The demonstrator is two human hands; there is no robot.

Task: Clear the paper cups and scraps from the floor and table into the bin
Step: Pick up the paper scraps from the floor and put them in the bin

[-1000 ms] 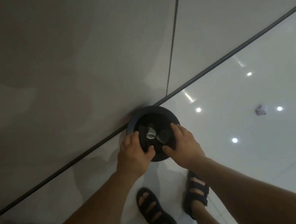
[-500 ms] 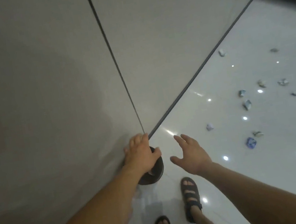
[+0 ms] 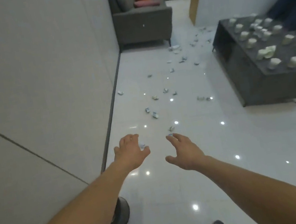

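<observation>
no readable text, labels, brands or numbers, prints on the floor scraps too blurred

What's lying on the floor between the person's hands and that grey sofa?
Crumpled paper scraps litter the floor all the way from the left hand and right hand to the sofa, as the head view shows.

One head-worn, wide-angle view looks forward and down along the floor (image 3: pixel 207 150), close above both outstretched arms; wall (image 3: pixel 21 73) at 9 o'clock, surface (image 3: pixel 250 80) at 2 o'clock.
</observation>
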